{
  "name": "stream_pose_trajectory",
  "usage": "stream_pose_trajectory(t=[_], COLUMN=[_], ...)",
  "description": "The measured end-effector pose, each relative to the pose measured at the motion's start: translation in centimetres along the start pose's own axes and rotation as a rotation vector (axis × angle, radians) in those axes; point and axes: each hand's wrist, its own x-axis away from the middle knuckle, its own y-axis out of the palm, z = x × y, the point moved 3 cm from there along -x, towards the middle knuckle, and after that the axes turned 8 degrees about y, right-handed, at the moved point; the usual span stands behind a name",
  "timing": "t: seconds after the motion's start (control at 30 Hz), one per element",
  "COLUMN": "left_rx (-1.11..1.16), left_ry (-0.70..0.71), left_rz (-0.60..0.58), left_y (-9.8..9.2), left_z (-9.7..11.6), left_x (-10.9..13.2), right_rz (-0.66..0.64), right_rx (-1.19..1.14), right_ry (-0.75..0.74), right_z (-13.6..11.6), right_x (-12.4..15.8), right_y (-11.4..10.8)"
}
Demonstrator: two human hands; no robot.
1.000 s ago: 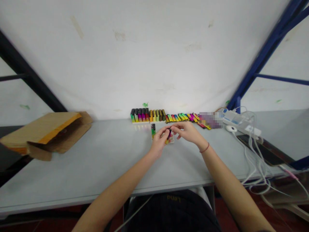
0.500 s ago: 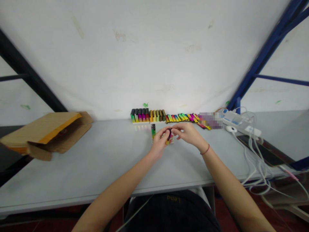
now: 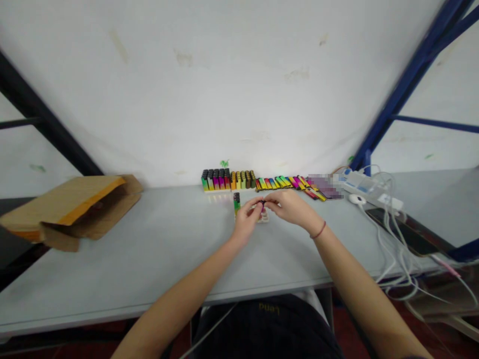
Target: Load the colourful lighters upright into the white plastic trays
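My left hand point(image 3: 246, 222) is closed around a purple lighter point(image 3: 262, 205) with a dark top, mostly covered by the fingers. The fingertips of my right hand point(image 3: 291, 207) are pinched at the top of that same lighter. Just below the hands a white compartment tray point(image 3: 265, 218) rests on the table, partly hidden by my left hand. At the tray's left end green lighters point(image 3: 237, 202) with black tops stand upright.
By the wall stand upright lighters with black tops point(image 3: 216, 180) and yellowish lighters point(image 3: 243, 180). Several loose lighters point(image 3: 282, 183) lie right of them. An open cardboard box point(image 3: 78, 207) is at left. A power strip point(image 3: 368, 188), white cables and a phone point(image 3: 404, 232) lie at right.
The lighter has turned in my left hand, so less of its body shows. More of the tray's right end is visible. My right hand has shifted slightly left, staying at the lighter's top.
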Motion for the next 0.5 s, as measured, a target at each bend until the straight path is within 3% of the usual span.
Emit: stream_pose_trajectory(t=[0.17,0.33,0.4,0.5], left_rx=[-0.133,-0.233,-0.21,-0.068], left_ry=[0.17,0.305,0.288,0.134], left_rz=[-0.072,-0.108,-0.093,-0.062], left_y=[-0.2,-0.5,-0.6,-0.4], left_z=[0.4,1.0,1.2,1.2], left_x=[-0.4,-0.7,-0.7,-0.6], right_rz=[-0.046,0.026,0.033,0.039], right_rx=[-0.102,-0.13,-0.264,-0.605], right_ry=[-0.004,-0.017,-0.004,0.04], right_z=[0.5,0.7,1.0,1.7], right_x=[0.0,0.3,0.4,0.4], right_y=[0.0,0.1,0.4,1.4])
